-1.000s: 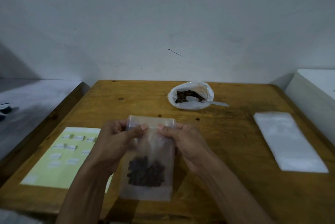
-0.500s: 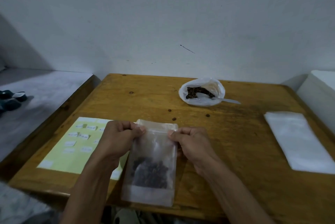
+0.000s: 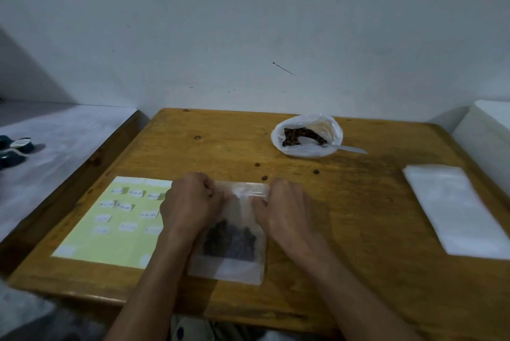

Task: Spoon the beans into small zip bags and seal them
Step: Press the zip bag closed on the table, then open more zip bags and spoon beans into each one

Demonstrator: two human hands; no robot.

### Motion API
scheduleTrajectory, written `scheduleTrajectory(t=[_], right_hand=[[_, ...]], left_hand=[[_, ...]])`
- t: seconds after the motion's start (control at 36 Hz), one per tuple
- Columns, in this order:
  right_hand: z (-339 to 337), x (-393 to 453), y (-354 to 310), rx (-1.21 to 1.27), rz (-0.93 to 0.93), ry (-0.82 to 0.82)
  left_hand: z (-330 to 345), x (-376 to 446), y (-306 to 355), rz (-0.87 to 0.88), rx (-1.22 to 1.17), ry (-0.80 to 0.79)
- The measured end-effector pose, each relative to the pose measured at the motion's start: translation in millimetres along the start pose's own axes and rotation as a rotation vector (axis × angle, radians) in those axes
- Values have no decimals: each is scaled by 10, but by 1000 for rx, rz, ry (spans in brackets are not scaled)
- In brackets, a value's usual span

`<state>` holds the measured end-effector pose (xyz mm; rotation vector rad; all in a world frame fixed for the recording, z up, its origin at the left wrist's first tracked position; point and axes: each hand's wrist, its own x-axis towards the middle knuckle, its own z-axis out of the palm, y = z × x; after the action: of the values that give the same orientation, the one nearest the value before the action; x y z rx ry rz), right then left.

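Observation:
A small clear zip bag (image 3: pixel 234 266) with dark beans in its lower half hangs upright over the front of the wooden table (image 3: pixel 358 197). My left hand (image 3: pixel 190 205) pinches the bag's top left corner. Its top right corner is pinched by my right hand (image 3: pixel 287 211), and the zip strip stretches between the two. At the back of the table a white plastic bag of beans (image 3: pixel 307 135) lies open, with a white plastic spoon (image 3: pixel 345 148) resting in it, handle pointing right.
A yellow-green sheet of small white labels (image 3: pixel 110 230) lies left of the bag. A flat stack of empty clear bags (image 3: pixel 455 208) lies at the right. Three loose beans (image 3: pixel 264 177) sit mid-table. A white block (image 3: pixel 488 130) stands far right; dark items (image 3: pixel 13 150) rest on the grey surface at left.
My thumbs, close together at the middle of the zip strip a second ago, have slid apart to the bag's two top corners. The view has shifted left.

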<state>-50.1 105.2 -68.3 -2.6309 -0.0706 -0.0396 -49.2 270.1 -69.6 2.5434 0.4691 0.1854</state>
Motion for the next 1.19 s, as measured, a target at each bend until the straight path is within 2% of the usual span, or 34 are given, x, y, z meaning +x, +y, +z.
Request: scheduleTrajectory(t=[0.31,0.44,0.53,0.67,0.81,0.89,1.0,1.19], right_hand=[[-19,-20,23,7,-37,-28],[-173,14,164,64,0,4],[-360,57,341,67,65,80],[-765,98,804,119,192,256],[-1082,157,1511,132,334,456],[-1207,219,1967,39,452,432],[-1289,233,2379,13,557,349],[-1257,224,2541,114,546,402]], left_hand=[[15,18,21,13,56,14],[48,1,182,92,0,69],[80,-25,420,166,-66,65],[248,-107,948,318,-148,18],[642,-284,1541,470,-174,-151],[950,-389,1907,554,-178,-245],[1355,-465,2348,578,-183,-366],[1899,-430,2676,605,-104,-312]])
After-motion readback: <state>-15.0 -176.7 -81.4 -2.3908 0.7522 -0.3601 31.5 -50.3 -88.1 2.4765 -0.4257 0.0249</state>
